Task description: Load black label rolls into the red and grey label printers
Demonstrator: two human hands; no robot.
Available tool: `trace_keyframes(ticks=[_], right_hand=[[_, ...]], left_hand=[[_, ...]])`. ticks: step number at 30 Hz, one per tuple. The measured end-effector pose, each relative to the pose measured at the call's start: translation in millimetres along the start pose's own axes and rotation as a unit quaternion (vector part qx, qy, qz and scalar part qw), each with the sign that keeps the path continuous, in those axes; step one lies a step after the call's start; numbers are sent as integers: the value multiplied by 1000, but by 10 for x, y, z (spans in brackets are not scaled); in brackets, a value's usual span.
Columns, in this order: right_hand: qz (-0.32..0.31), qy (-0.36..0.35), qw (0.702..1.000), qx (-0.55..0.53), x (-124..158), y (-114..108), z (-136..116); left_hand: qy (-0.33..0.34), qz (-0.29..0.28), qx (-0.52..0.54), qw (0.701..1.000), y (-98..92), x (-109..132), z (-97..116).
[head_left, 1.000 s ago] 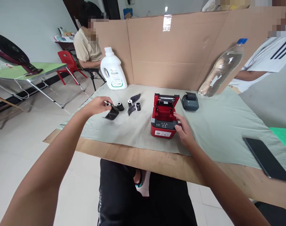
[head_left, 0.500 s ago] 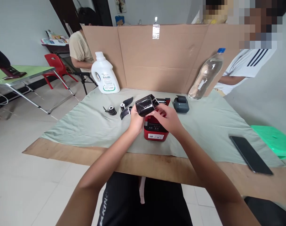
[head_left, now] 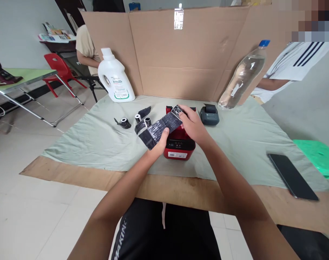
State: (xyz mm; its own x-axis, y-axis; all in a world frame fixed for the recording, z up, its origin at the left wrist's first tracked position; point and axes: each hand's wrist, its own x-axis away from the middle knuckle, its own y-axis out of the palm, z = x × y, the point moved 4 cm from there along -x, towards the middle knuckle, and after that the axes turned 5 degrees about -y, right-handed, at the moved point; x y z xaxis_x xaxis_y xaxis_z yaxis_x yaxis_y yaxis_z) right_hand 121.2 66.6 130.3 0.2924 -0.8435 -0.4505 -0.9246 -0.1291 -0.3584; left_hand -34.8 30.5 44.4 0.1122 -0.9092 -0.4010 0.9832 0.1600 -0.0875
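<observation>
A shiny black paper roll [head_left: 164, 126] stretches between my hands, its loose end pulled out in a flat strip. My left hand [head_left: 160, 145] pinches the strip near its lower left end, thumb on top. The rolled end sits in the closed fingers of my right hand [head_left: 194, 124]. Right below is a red and black label printer [head_left: 179, 153], with its red inside partly showing behind my hands. Several small black rolls [head_left: 124, 123] with white cores lie on the cloth to the left, tails partly unwound. A dark grey mini printer [head_left: 210, 116] is right of my right hand.
A cardboard screen [head_left: 180, 54] stands along the back of the cloth-covered table [head_left: 99, 148]. Before it are a white detergent jug [head_left: 118, 77] and a leaning water bottle [head_left: 242, 77]. A phone [head_left: 293, 177] lies at front right. People sit beyond both sides of the screen.
The black roll has gone from a wide loop between my hands to a flat strip drawn out leftward. My left hand moved slightly down. The view has tilted a little downward.
</observation>
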Motion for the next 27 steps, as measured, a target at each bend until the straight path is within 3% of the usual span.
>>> trace_keyframes(ticks=[2, 4, 7, 9, 13, 18, 23, 27], right_hand=[[-16, -6, 1000, 5, -10, -67, 68], [-36, -3, 999, 10, -11, -137, 115], [-67, -6, 997, 35, -10, -242, 106], [-95, -21, 993, 73, -3, -296, 53], [-153, -74, 974, 153, 39, -326, -75], [-231, -51, 946, 221, 98, -185, 20], [-231, -26, 919, 319, 88, -29, 254], [-230, -45, 916, 325, 71, 13, 290]], left_hand=[[62, -17, -57, 996, -42, 8, 16], [171, -12, -105, 979, -97, -16, 64], [349, -16, -134, 928, -160, -64, 156], [397, -23, -160, 904, -193, -106, 206], [394, -18, -230, 890, -271, -139, 337], [322, -119, -285, 895, -332, -156, 369], [191, -115, -277, 935, -473, -267, 176], [181, -119, -236, 947, -478, -271, 162]])
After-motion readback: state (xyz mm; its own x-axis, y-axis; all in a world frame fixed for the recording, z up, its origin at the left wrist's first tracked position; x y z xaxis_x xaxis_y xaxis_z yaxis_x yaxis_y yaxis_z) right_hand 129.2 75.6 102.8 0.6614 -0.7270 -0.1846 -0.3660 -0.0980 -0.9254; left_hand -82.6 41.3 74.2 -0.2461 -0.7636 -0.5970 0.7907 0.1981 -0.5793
